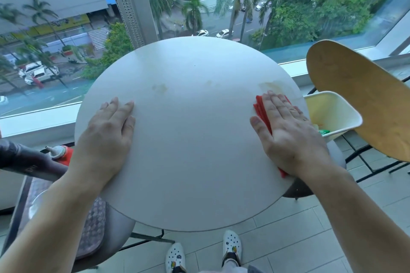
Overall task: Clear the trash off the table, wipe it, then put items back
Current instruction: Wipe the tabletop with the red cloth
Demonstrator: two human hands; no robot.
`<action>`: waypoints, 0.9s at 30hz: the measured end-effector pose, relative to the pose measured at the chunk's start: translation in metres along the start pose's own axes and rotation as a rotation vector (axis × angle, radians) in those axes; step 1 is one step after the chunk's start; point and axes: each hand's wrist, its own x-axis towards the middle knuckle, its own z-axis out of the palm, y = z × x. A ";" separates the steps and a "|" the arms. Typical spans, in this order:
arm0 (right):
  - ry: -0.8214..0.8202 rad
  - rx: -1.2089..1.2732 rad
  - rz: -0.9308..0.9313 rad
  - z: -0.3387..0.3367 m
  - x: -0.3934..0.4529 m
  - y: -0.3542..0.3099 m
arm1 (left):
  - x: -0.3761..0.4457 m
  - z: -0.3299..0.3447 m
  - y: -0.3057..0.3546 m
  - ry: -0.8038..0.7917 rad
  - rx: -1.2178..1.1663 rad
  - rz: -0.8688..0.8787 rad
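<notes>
So the round white desk (190, 139) is mid-wipe. The person's right hand (286, 131) lies flat, fingers straight, pressing a red cloth (261, 113) onto the right edge, just near a brownish stain (269, 85), probably the next target. The left hand (108, 131) rests flat with fingers together on the left side, likely steadying the top. A cream bin (339, 115) sits just right of the desk, handy for trash.
</notes>
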 end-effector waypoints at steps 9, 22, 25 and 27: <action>-0.006 -0.015 -0.035 -0.003 0.067 0.010 | -0.001 0.001 0.007 0.030 -0.019 -0.032; -0.031 0.015 -0.204 0.001 0.081 -0.020 | -0.002 -0.001 0.023 0.052 -0.038 -0.059; -0.027 0.036 -0.251 0.001 0.072 -0.021 | 0.001 0.001 0.030 0.012 -0.047 -0.023; -0.036 0.059 -0.284 -0.001 0.064 -0.019 | 0.004 0.003 0.029 -0.025 -0.046 -0.003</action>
